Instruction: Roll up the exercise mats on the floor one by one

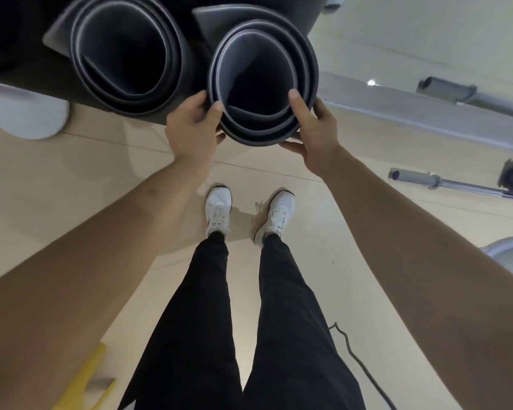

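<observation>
- The rolled dark exercise mat (263,81) is seen end-on; its long axis runs away from the camera, open spiral end facing the person.
- The left hand (193,130) clasps the roll's left rim, thumb hooked over the edge.
- The right hand (311,130) clasps the right rim, thumb inside, fingers beneath.
- A second rolled mat (125,54) lies just beside it, parallel, on a dark surface.
- White sneakers (218,210) stand on the tile floor (71,179) below.

No readable text, label, brand, number or sign anywhere in view. Plain and unmarked as far as can be told: rolled mats, shoes, floor, metal bars.
</observation>
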Tool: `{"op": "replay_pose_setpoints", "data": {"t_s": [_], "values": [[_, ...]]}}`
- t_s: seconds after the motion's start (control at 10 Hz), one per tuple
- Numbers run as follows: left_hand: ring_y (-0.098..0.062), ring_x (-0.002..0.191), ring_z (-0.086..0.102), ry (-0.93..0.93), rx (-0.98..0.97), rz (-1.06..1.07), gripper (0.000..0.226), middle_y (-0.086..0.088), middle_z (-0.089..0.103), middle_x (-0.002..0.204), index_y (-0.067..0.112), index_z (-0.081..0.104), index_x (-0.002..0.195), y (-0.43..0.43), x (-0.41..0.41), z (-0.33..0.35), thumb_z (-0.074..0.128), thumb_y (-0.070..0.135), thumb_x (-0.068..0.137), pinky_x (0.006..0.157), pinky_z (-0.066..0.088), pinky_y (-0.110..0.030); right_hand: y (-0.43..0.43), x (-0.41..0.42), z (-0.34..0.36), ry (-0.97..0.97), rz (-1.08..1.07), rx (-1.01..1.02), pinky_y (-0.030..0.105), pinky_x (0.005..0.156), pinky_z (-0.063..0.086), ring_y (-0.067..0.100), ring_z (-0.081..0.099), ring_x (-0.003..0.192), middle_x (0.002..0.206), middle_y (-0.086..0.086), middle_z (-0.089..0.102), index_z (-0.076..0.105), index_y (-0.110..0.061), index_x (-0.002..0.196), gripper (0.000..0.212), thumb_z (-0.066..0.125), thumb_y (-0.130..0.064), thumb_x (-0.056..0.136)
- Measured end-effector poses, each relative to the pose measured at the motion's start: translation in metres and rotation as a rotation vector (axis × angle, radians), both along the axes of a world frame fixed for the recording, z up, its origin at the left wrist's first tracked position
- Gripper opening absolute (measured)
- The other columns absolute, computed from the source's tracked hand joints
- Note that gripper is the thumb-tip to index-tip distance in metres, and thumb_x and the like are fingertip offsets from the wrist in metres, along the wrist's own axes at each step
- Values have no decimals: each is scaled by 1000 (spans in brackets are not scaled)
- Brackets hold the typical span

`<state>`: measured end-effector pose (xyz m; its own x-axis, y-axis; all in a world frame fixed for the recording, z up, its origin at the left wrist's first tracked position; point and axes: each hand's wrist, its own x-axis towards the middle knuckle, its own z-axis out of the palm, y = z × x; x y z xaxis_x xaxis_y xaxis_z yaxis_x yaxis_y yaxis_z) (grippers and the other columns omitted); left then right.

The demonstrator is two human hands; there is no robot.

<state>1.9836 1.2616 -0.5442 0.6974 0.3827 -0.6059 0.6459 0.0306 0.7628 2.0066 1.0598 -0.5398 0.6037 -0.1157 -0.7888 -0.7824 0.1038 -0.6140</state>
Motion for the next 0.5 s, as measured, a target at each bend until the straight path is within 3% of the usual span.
{"op": "replay_pose_setpoints", "data": {"t_s": [0.1,0.2,0.3,0.4,0.5], "values": [[-24,93,78,4,-41,37,25,-11,78,105,4,73,117,-3,6,-1,70,19,97,75,65,-34,0,2,1,-15,-22,-31,38,79,65,21,74,107,119,-2,75,60,-24,136,49,72,-48,94],[-17,83,74,33,-26,55,27,-5,77,95,2,73,112,-4,4,-4,71,24,96,76,64,-32,-3,-1,4,-3,-31,-44,39,86,63,23,71,111,119,-5,73,60,-24,139,51,71,-46,95],[-16,85,70,122,-19,40,15,1,74,96,17,73,106,-5,-5,3,71,29,97,72,62,-28,-7,-15,11,37,-26,-70,42,92,62,28,67,115,130,2,67,53,-21,148,63,74,-41,92],[-17,81,65,172,-35,-17,12,5,71,94,21,71,107,-4,-12,22,68,24,96,74,60,-30,-9,-32,33,87,-16,-79,45,95,60,30,66,112,129,5,64,48,-17,152,62,72,-30,96],[-17,80,62,187,-4,-156,22,4,67,92,15,72,113,4,-22,47,66,21,93,76,58,-34,-6,-57,58,139,30,-98,44,93,60,29,68,100,114,5,65,52,-15,146,53,70,-22,97]]}}
